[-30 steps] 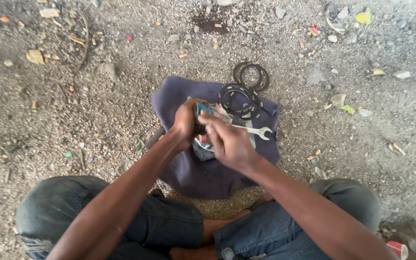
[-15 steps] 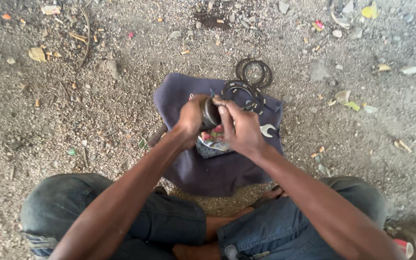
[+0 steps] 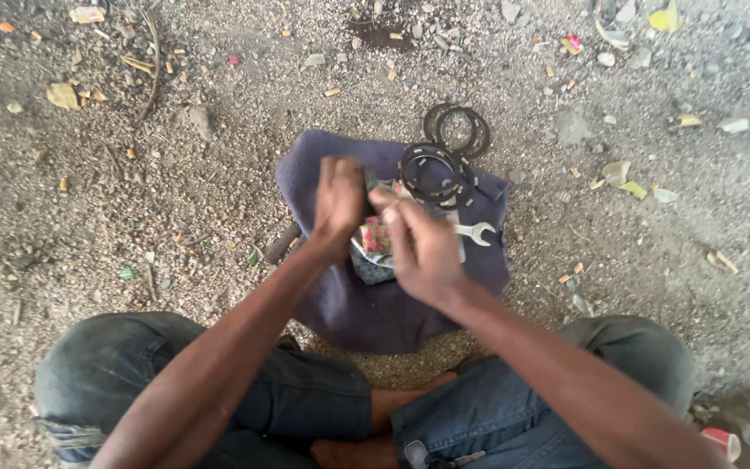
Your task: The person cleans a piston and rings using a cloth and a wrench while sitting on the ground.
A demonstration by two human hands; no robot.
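Note:
I sit cross-legged on gravel over a purple cloth (image 3: 366, 313). My left hand (image 3: 338, 201) is closed around a small dark part (image 3: 369, 181), mostly hidden by the fingers. My right hand (image 3: 423, 247) is blurred, and its fingertips meet that part from the right. Under my hands lies a colourful packet (image 3: 375, 236). A stack of dark toothed rings (image 3: 434, 174) rests on the cloth just beyond my right hand. A silver spanner (image 3: 477, 233) lies to the right of it.
Two more dark rings (image 3: 459, 128) lie on the gravel past the cloth's far edge. A dark tool handle (image 3: 281, 243) pokes out at the cloth's left edge. Leaves, stones and litter are scattered over the gravel. A red-and-white cup (image 3: 722, 441) stands by my right knee.
My hands have shifted slightly left and apart over the cloth, still working the dark part. The right hand has dropped lower. Rings and spanner have not moved.

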